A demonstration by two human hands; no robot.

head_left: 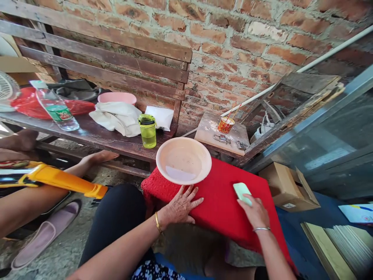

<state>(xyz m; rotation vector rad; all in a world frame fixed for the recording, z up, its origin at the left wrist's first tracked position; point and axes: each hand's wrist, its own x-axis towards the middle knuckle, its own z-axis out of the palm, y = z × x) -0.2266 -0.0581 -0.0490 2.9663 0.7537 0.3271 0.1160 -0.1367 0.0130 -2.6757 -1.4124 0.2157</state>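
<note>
Our bare arms [125, 247] come nearest, reaching over the red-covered bench [215, 210]. Toward its far left corner we have a pale basin [206, 165] holding some water [181, 153]. Our left hand [180, 206] lies with fingers spread, gripping nothing, just beside the basin's near rim. Our right hand [257, 213] curls, thumb and fingers holding a pale green block [241, 190], right of the basin, over the bench.

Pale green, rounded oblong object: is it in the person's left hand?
No, the right hand holds the pale green object; the left hand is spread near the round, pale pink basin.
</note>
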